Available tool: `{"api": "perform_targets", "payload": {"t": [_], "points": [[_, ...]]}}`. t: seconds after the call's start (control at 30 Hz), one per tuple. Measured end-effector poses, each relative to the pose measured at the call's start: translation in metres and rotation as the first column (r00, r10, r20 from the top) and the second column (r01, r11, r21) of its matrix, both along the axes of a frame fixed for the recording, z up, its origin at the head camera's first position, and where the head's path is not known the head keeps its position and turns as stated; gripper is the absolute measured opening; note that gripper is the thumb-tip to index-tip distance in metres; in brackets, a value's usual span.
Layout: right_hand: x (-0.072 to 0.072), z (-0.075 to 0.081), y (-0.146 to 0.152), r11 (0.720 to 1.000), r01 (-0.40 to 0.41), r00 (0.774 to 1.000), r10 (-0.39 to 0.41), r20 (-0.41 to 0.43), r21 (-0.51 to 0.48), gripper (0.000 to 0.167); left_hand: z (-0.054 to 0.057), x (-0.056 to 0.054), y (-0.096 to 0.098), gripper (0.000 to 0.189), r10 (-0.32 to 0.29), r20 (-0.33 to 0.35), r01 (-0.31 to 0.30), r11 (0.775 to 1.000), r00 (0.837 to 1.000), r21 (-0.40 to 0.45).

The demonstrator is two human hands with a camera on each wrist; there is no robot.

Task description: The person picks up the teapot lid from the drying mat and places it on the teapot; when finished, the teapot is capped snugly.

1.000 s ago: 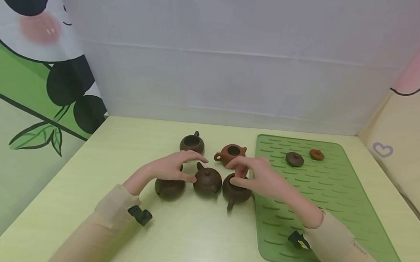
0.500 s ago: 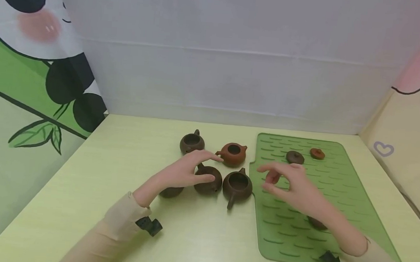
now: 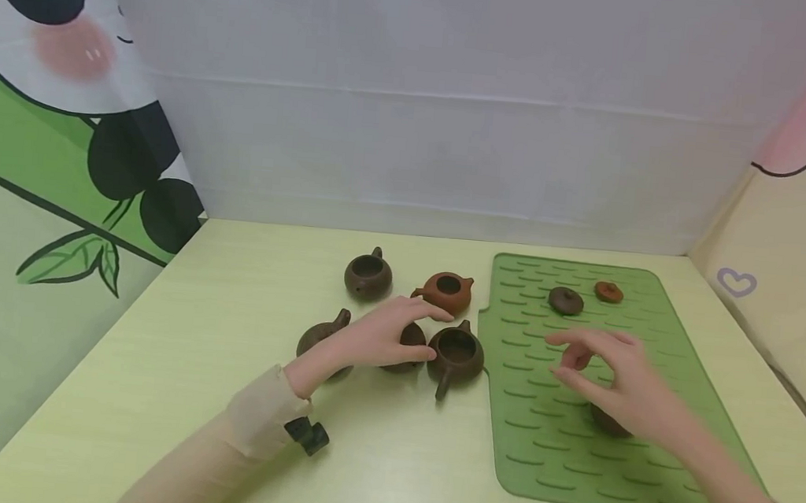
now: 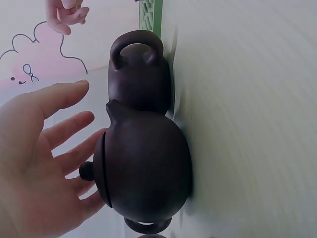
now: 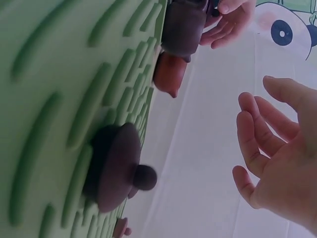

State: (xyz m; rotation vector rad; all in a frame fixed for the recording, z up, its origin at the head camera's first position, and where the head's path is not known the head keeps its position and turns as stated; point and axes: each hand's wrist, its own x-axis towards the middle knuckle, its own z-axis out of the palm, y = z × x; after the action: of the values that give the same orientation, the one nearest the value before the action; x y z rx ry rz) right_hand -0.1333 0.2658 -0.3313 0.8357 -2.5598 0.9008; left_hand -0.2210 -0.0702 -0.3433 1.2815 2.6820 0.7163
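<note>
My left hand [image 3: 384,335] hovers, fingers spread and holding nothing, over a dark brown lidded teapot [image 3: 410,361], which it partly hides. Its thumb tip overlaps the rim of a lidless dark teapot [image 3: 457,358] in the head view. The left wrist view shows the lidded teapot [image 4: 148,163] and its round knob beside the fingers, with the lidless teapot [image 4: 141,82] beyond. Above the green mat [image 3: 529,451], my right hand [image 3: 610,372] holds nothing, its fingers loosely bent. A dark lid [image 3: 608,422] lies on the mat, partly hidden below that hand.
Another dark teapot [image 3: 314,338] stands left, partly behind my left forearm. Farther back are a lidless dark teapot [image 3: 369,276] and a lidless reddish teapot [image 3: 451,295]. A dark lid [image 3: 566,301] and a reddish lid [image 3: 609,291] lie on the mat's far part.
My right hand has drawn away from the lidless teapot, rightward over the mat. My left hand has shifted right, from beside the lidded teapot to above it.
</note>
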Motion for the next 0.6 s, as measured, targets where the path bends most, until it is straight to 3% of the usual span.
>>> {"api": "perform_targets", "payload": {"t": [0.13, 0.43, 0.6], "points": [[0.002, -0.004, 0.011, 1.000, 0.007, 1.000, -0.007, -0.012, 0.006, 0.045, -0.001, -0.001, 0.003, 0.054, 0.012, 0.005, -0.012, 0.999, 1.000, -0.036], [0.001, -0.010, 0.036, 1.000, -0.021, 0.990, 0.023, -0.139, 0.014, 0.053, -0.006, -0.005, 0.009, 0.055, 0.033, -0.006, -0.033, 0.995, 0.999, -0.097], [0.005, -0.008, 0.055, 0.993, -0.046, 0.994, 0.057, -0.092, 0.113, 0.060, -0.006, -0.006, 0.012, 0.050, 0.025, 0.009, -0.024, 0.995, 1.000, -0.100]]}}
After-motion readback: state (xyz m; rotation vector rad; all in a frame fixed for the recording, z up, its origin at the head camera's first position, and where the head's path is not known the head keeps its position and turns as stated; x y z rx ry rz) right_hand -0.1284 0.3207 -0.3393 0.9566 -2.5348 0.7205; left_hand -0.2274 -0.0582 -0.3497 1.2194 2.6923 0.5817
